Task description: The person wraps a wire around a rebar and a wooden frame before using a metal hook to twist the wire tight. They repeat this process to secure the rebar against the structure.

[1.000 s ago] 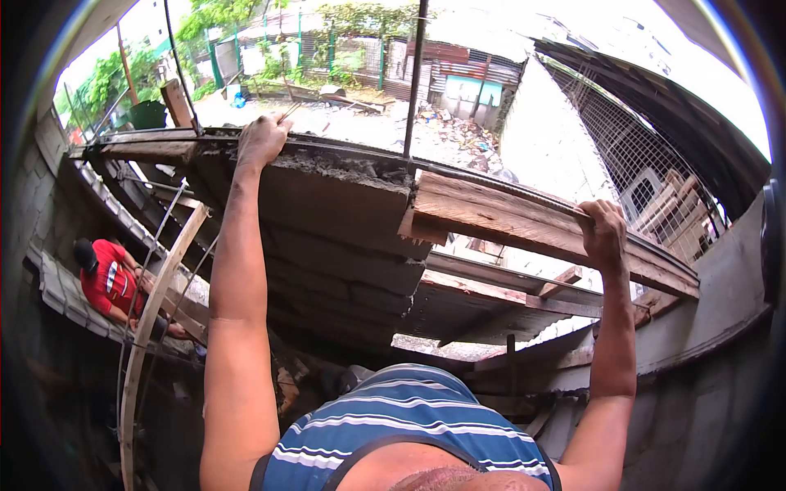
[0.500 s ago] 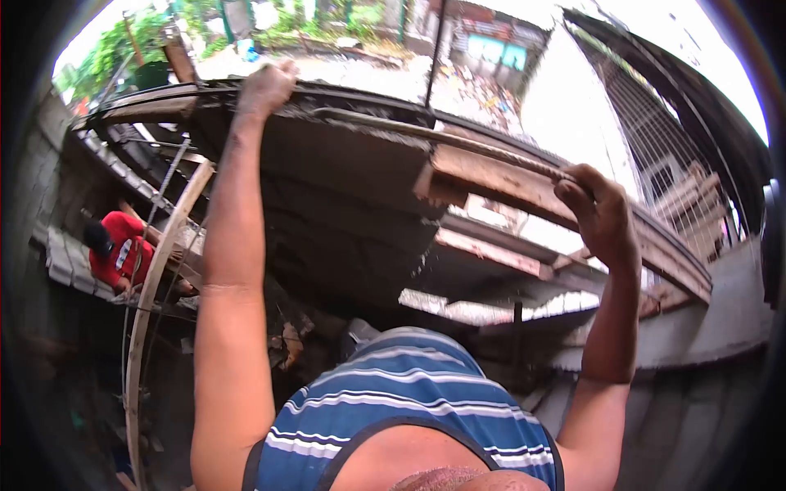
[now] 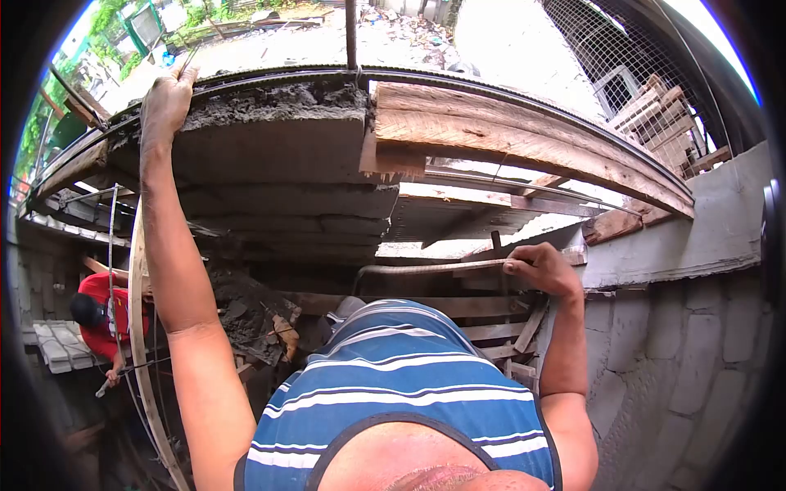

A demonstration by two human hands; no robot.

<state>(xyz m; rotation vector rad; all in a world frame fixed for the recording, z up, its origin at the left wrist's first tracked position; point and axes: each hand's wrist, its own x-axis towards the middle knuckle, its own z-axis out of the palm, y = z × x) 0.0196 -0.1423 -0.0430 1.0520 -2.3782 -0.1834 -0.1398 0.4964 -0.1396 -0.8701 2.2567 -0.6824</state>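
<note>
My right hand (image 3: 544, 268) is closed around one end of a bent steel bar (image 3: 434, 268), held low in front of my striped shirt. The bar's far end turns down in a short hook. Up at the left, my left hand (image 3: 168, 102) is closed at the outer edge of a rough concrete slab (image 3: 270, 110), beside long reinforcing bars (image 3: 278, 75) running along that edge. A thin strand shows above its fingers, but what they grip is hidden.
A wooden beam (image 3: 524, 135) spans the edge on the right, near an upright rod (image 3: 351, 37). A block wall (image 3: 655, 368) stands at right. At lower left, a person in a red shirt (image 3: 106, 311) works behind a curved wooden post (image 3: 141, 327).
My right hand has brought the bent bar down from the beam towards my body. The view has shifted, and my left hand now appears farther left along the edge.
</note>
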